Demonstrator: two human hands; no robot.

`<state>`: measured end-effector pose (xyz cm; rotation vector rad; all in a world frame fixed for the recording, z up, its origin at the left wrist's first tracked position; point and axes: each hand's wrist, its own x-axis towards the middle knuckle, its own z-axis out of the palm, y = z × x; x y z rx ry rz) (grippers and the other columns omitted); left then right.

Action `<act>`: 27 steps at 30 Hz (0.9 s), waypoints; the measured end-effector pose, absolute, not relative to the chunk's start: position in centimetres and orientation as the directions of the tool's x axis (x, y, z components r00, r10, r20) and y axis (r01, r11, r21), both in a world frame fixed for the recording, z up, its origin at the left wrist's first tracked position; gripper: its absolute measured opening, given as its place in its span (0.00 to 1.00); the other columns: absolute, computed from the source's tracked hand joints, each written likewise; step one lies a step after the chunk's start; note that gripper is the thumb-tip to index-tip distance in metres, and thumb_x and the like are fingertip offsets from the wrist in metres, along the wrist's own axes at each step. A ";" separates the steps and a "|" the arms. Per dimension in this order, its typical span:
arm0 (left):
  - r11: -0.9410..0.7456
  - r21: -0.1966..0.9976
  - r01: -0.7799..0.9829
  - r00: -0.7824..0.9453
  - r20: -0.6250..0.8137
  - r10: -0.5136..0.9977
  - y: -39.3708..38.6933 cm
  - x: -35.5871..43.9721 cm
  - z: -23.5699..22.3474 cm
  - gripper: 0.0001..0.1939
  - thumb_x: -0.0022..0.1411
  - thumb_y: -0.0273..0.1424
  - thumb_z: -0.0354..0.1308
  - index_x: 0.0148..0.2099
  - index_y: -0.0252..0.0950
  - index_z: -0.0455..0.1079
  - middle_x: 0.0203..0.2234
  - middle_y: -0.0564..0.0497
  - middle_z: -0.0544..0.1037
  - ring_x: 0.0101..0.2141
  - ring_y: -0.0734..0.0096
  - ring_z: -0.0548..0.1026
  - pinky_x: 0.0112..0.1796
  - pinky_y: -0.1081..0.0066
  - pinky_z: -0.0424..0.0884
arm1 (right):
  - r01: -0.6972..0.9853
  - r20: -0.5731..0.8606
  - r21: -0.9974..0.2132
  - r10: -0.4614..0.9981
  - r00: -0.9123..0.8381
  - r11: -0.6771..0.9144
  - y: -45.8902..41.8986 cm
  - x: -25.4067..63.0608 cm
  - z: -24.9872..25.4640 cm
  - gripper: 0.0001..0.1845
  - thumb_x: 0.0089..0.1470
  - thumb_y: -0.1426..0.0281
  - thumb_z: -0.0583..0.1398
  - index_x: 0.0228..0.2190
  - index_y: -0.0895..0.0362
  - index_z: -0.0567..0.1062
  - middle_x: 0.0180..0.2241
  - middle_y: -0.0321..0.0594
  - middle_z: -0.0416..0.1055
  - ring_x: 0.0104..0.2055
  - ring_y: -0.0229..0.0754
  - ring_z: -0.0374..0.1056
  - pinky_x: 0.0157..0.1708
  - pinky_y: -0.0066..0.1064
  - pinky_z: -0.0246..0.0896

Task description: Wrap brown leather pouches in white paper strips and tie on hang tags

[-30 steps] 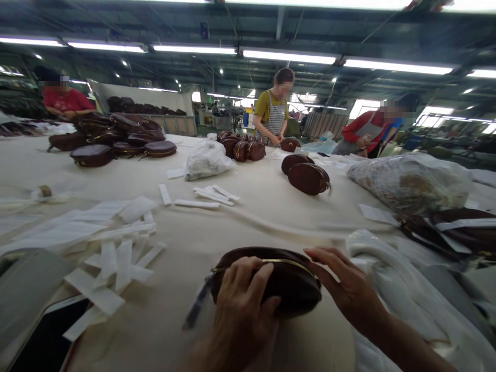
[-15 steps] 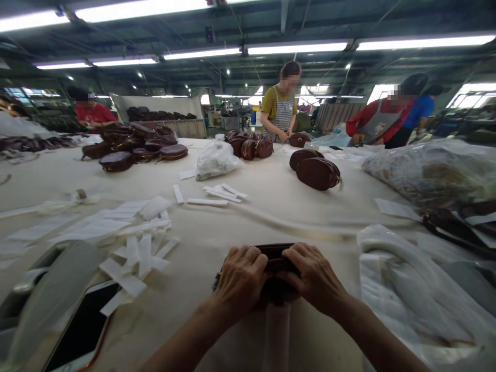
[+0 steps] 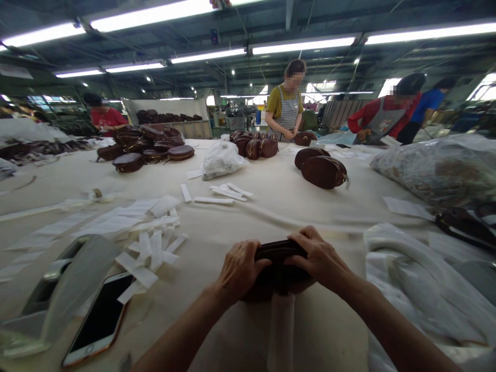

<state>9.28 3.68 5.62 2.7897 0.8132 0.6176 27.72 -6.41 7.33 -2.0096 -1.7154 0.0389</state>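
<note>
A dark brown round leather bag (image 3: 278,263) stands on the cream table (image 3: 256,217) right in front of me. My left hand (image 3: 238,268) grips its left side, fingers curled over the top edge. On the right side my right hand (image 3: 318,258) is wrapped over the top the same way. A pale paper strip (image 3: 281,330) hangs down from under the bag toward me.
A phone (image 3: 98,320) lies at the lower left beside scattered white paper strips (image 3: 151,243). White wrapping (image 3: 418,289) is piled at right, two brown bags (image 3: 323,170) sit mid-table, more bags (image 3: 151,147) at the far left. Three people work at the far side.
A second ago my hands were spread around the bag lying with its zipper showing; they have since closed over its top. The view has lifted slightly.
</note>
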 end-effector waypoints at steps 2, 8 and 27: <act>-0.820 0.226 0.526 0.774 0.272 0.572 3.4 9.6 6.0 0.16 0.60 0.31 0.59 0.49 0.32 0.61 0.39 0.45 0.73 0.40 0.61 0.72 0.41 0.65 0.68 | 0.948 0.290 -0.302 0.938 0.188 -0.096 -6.0 27.6 7.5 0.14 0.46 0.69 0.63 0.38 0.56 0.73 0.38 0.41 0.66 0.34 0.42 0.69 0.35 0.34 0.67; -0.842 0.162 0.514 0.826 0.170 0.537 2.9 10.1 7.3 0.07 0.62 0.32 0.55 0.41 0.35 0.65 0.36 0.47 0.74 0.37 0.60 0.72 0.39 0.65 0.68 | 0.996 0.716 -0.084 0.696 0.056 0.006 -8.6 25.5 4.7 0.13 0.55 0.73 0.57 0.43 0.60 0.69 0.39 0.49 0.69 0.41 0.49 0.67 0.40 0.41 0.66; -0.964 0.093 0.248 0.861 0.435 0.263 0.7 8.3 5.0 0.06 0.63 0.32 0.52 0.40 0.33 0.64 0.31 0.47 0.73 0.32 0.61 0.71 0.34 0.65 0.67 | 0.873 0.594 -0.472 0.776 0.213 0.121 -11.6 22.8 0.2 0.13 0.58 0.76 0.49 0.39 0.55 0.70 0.32 0.42 0.69 0.32 0.41 0.71 0.31 0.30 0.69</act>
